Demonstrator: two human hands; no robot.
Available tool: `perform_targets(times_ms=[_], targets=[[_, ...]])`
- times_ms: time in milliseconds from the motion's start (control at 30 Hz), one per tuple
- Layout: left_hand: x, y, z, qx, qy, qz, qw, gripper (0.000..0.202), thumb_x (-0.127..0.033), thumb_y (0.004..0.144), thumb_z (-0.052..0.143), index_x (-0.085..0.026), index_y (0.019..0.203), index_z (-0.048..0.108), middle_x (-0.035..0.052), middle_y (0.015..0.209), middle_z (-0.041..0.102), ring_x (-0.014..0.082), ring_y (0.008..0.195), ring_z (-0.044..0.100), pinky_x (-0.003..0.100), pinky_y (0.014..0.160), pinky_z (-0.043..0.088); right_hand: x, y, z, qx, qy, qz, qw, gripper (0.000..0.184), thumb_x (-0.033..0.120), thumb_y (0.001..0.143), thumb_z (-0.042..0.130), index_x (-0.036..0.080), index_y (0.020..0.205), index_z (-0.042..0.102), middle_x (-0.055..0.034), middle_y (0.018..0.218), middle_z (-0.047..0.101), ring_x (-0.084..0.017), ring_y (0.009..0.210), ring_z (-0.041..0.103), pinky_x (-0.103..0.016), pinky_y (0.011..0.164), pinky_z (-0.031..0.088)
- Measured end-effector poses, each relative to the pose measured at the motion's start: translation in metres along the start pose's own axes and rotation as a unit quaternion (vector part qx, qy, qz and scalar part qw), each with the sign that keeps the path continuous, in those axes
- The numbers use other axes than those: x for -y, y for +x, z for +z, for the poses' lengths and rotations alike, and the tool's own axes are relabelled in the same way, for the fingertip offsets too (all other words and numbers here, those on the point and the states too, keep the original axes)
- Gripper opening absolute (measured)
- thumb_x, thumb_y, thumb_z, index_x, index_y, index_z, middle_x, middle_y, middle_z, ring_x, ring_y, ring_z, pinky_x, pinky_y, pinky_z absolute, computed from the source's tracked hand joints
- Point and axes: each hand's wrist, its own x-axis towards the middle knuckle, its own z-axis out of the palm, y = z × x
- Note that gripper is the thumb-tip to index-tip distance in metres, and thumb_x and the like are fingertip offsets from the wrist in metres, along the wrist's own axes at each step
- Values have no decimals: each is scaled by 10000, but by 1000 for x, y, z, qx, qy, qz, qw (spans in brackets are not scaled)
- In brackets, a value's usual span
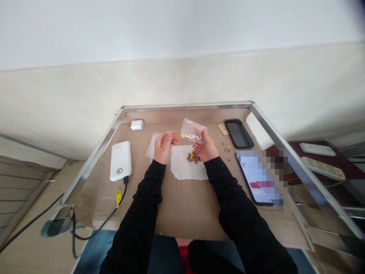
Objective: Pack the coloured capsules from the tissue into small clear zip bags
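My right hand (205, 144) pinches a small clear plastic bag (188, 126) by its right side and holds it tilted above the paper. A few yellow pills (184, 136) lie in the bag's lower left corner. To the left of the bag, my left hand (165, 144) is held with its fingers apart and nothing visible in them. Under the hands lies a white sheet of paper (182, 170), bearing a pile of brown and yellow pills (193, 156). Part of that pile is hidden by my right hand. Clear plastic bags (150, 148) rest beneath my left hand.
A white power bank (121, 160) with a black cable (110, 217) and a white charger (137, 125) are on the left. Loose pills (228, 147), a black phone case (238, 134) and a phone (256, 179) are on the right. A metal frame (188, 107) borders the cardboard surface.
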Motion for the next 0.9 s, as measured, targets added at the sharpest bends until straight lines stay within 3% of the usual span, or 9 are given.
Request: perform_targets(times_ms=[133,300,600,767,900], targets=[[2,1,-2,2,-12,-9,1000,347,-458,787,443,-168,837,628,25,642,609,84,559,535,201,539,418,9,0,-6,-6,62,-2,998,325,488,804,381,271,925,589,23,861,618,-40,478,475,-140,374,356],[1,0,-3,4,3,-16,1000,359,-479,775,447,-173,833,626,27,645,606,93,560,541,211,539,424,13,0,-9,-18,0,-34,999,384,516,815,309,236,835,572,8,753,599,-52,435,413,-163,366,325],[6,1,-1,14,-10,-25,1000,415,-529,756,438,-162,745,632,31,626,601,97,536,523,225,528,423,-2,1,1,-20,-98,15,995,397,561,683,509,179,589,458,76,383,361,-32,283,248,-159,271,170],[4,1,-1,3,29,-9,1000,245,-389,711,570,-160,627,599,-12,545,537,71,497,466,196,509,389,-6,0,-1,-5,-161,33,986,418,537,678,528,182,506,391,96,317,264,-26,243,184,-161,251,99],[-2,1,-1,1,52,-5,999,172,-279,691,591,-163,569,561,-27,519,503,66,489,449,191,502,374,-1,0,-2,15,-159,50,986,439,540,657,543,184,472,364,100,313,237,-23,237,178,-163,252,109]])
